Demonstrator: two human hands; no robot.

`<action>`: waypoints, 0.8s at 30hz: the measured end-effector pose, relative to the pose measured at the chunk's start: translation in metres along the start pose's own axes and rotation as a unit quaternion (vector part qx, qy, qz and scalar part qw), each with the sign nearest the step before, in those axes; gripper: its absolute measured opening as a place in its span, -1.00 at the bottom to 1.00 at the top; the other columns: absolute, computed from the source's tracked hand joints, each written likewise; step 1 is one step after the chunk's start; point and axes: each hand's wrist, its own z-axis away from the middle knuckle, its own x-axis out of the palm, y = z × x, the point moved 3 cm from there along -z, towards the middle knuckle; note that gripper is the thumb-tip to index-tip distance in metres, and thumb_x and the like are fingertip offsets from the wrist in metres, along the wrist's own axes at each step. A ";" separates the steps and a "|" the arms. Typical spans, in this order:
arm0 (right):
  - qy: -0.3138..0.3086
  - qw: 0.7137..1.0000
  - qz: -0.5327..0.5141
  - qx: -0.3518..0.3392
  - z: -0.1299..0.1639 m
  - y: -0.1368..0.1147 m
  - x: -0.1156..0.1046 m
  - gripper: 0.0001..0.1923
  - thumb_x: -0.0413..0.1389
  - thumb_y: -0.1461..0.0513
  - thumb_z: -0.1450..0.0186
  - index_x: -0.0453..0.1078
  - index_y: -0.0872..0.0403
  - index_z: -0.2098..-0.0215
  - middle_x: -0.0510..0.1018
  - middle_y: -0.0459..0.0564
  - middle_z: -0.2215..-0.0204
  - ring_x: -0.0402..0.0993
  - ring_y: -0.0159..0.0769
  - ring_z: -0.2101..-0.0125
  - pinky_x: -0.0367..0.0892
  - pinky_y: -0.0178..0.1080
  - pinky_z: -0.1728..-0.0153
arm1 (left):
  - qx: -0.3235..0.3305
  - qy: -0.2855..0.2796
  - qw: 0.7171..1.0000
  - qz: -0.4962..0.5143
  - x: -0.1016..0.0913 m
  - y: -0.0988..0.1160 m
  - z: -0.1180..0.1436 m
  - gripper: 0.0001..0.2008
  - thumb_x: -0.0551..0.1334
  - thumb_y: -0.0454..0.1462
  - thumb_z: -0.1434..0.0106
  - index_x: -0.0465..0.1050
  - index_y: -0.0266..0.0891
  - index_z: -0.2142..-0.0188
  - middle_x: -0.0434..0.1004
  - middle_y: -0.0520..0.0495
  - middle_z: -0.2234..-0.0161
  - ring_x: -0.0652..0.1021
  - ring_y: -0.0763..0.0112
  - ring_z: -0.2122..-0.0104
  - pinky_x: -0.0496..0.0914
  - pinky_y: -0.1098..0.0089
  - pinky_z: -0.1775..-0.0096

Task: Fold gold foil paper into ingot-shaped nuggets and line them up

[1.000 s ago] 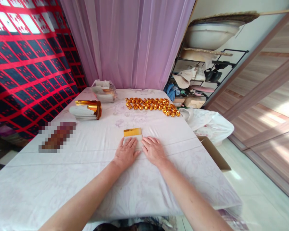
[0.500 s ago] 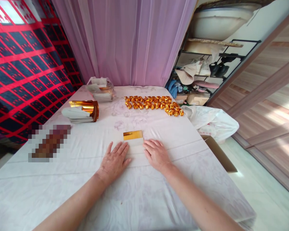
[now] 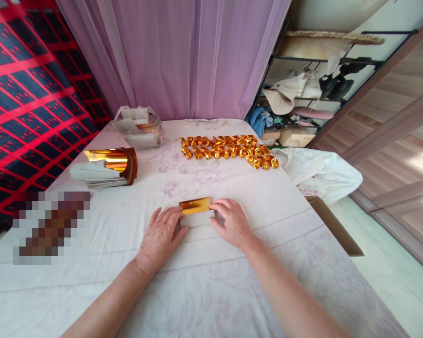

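A sheet of gold foil paper [image 3: 195,205] lies in front of me, with a shiny gold strip on its far side and a pale strip nearer me. My left hand [image 3: 163,232] has its fingertips at the paper's left end, the thumb bent in toward the near side. At the right end, my right hand [image 3: 231,220] curls its fingers onto the gold corner, its thumb lower down. Both hands hold the paper between them, close to the cloth. Behind it sit rows of folded gold foil pieces [image 3: 225,146].
A curved stack of gold and white paper sheets [image 3: 121,162] stands at the left, with a clear plastic bag of papers [image 3: 141,126] behind it. A blurred-out item [image 3: 54,225] lies nearer. Off the table's right side are a white plastic bag [image 3: 324,176] and a cardboard box [image 3: 334,225].
My hands, flat beside the paper before, now arch, with fingertips on its ends. The gold strip appears wider and tilted. The whole view has shifted slightly closer.
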 end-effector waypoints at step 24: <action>0.030 0.998 -0.034 -0.046 0.002 -0.012 -0.014 -0.82 0.11 0.29 -0.24 0.44 0.02 0.18 0.54 0.06 0.08 0.42 -0.13 0.06 0.33 -0.04 0.02 | 0.011 -0.008 0.998 0.053 0.006 -0.007 0.003 -0.62 0.19 -0.13 -0.31 0.41 -0.19 -0.08 0.48 -0.18 -0.09 0.46 0.08 -0.09 0.23 -0.10 -0.17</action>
